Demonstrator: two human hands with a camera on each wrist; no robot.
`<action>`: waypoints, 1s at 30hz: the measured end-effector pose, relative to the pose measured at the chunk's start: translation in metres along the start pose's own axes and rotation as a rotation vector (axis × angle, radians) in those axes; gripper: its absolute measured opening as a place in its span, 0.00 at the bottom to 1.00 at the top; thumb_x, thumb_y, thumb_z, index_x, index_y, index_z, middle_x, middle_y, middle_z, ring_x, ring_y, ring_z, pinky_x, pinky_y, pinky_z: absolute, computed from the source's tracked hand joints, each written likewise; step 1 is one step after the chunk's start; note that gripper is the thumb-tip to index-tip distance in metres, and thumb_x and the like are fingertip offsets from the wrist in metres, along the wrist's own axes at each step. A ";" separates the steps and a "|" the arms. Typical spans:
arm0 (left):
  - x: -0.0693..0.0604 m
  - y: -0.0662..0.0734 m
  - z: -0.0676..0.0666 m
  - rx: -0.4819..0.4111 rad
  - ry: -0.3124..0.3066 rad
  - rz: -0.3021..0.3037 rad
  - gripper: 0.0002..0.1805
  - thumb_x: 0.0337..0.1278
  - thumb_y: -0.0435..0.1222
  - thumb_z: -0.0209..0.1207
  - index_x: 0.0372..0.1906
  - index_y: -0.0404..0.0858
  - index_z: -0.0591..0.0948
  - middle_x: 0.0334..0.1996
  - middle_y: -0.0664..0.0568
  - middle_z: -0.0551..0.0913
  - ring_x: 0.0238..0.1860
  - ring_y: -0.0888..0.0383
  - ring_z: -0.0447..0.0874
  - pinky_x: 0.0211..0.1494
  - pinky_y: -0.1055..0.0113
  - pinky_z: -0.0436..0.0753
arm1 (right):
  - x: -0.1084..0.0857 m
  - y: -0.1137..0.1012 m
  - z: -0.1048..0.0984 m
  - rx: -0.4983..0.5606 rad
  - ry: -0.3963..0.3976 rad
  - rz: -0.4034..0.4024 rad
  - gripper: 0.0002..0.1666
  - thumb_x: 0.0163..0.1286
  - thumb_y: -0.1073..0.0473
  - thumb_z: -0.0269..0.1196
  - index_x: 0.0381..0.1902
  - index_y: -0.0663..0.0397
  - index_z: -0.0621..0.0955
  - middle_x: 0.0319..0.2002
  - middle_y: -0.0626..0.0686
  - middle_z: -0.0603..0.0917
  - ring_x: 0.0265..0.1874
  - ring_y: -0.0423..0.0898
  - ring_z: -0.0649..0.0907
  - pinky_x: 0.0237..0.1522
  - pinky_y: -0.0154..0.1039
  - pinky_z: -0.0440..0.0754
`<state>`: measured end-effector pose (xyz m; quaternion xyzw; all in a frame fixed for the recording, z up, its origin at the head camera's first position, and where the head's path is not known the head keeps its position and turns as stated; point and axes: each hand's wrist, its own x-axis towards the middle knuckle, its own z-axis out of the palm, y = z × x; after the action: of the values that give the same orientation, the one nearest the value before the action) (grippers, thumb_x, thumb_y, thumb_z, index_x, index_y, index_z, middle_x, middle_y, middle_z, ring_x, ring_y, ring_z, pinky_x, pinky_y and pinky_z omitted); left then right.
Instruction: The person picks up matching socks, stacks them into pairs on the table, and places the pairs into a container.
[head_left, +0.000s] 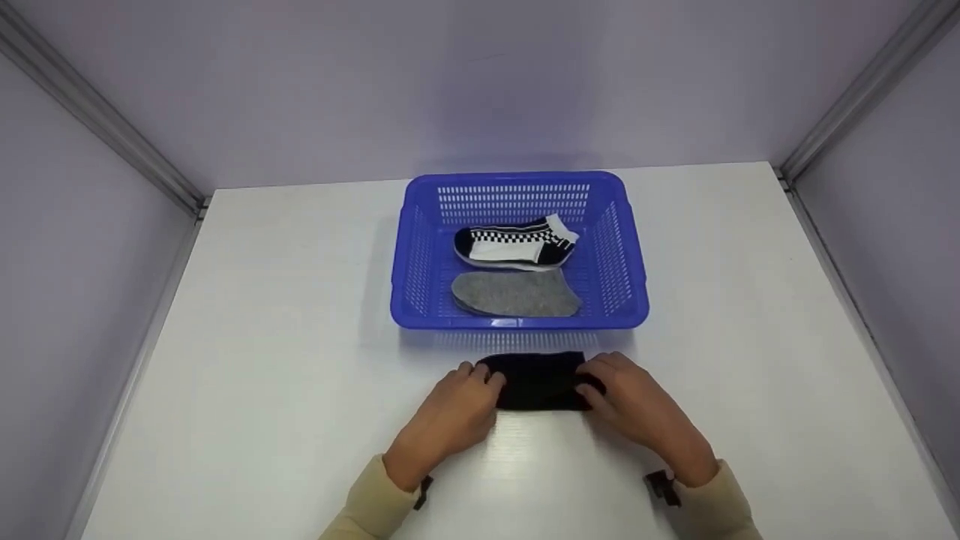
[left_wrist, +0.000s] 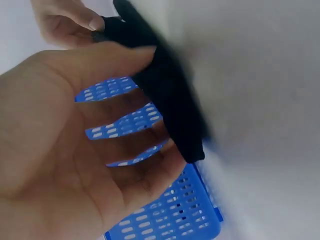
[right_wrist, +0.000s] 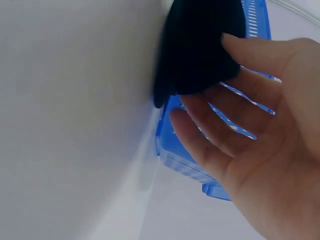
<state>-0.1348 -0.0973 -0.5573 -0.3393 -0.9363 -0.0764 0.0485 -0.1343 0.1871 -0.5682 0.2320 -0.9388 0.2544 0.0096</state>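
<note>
A black sock lies flat and sideways on the white table, in front of the blue basket. My left hand pinches its left end; in the left wrist view the thumb lies on the near face of the sock and the fingers reach behind it. At the other end my right hand pinches the sock's opening. The right wrist view shows that thumb on the dark fabric, with fingertips partly hidden behind it. Whether it is one sock or a stacked pair I cannot tell.
Just beyond the hands stands the blue plastic basket with perforated walls. Inside it lie black-and-white checkered socks and, nearer its front, grey socks. Pale wall panels enclose the table at the back and sides.
</note>
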 end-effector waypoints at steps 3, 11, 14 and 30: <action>0.004 -0.006 -0.009 -0.157 0.019 -0.043 0.09 0.62 0.28 0.60 0.45 0.35 0.85 0.35 0.47 0.88 0.36 0.51 0.86 0.40 0.59 0.85 | 0.000 -0.003 -0.004 0.102 0.052 0.058 0.11 0.74 0.64 0.66 0.53 0.57 0.83 0.47 0.51 0.87 0.49 0.46 0.86 0.51 0.47 0.87; 0.013 -0.019 -0.014 -0.677 0.026 -0.267 0.12 0.82 0.38 0.49 0.56 0.37 0.78 0.33 0.48 0.83 0.32 0.58 0.79 0.40 0.62 0.82 | 0.003 -0.006 -0.004 0.419 0.148 0.197 0.13 0.79 0.65 0.61 0.58 0.59 0.80 0.39 0.51 0.87 0.32 0.38 0.84 0.37 0.35 0.85; 0.014 -0.023 -0.006 -0.772 0.010 -0.283 0.16 0.80 0.43 0.55 0.61 0.38 0.75 0.34 0.47 0.82 0.34 0.59 0.77 0.41 0.62 0.80 | 0.005 -0.004 -0.002 0.407 0.169 0.254 0.12 0.78 0.64 0.62 0.56 0.59 0.82 0.33 0.50 0.84 0.27 0.37 0.79 0.31 0.32 0.79; 0.020 -0.021 0.013 -0.546 0.010 -0.465 0.18 0.65 0.38 0.70 0.53 0.34 0.81 0.38 0.44 0.86 0.39 0.51 0.85 0.41 0.55 0.84 | 0.012 0.011 0.002 0.207 0.040 0.490 0.18 0.77 0.50 0.64 0.50 0.62 0.82 0.26 0.49 0.77 0.25 0.43 0.74 0.27 0.36 0.71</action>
<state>-0.1640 -0.0986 -0.5698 -0.1170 -0.9333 -0.3346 -0.0579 -0.1499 0.1897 -0.5735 -0.0073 -0.9356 0.3484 -0.0577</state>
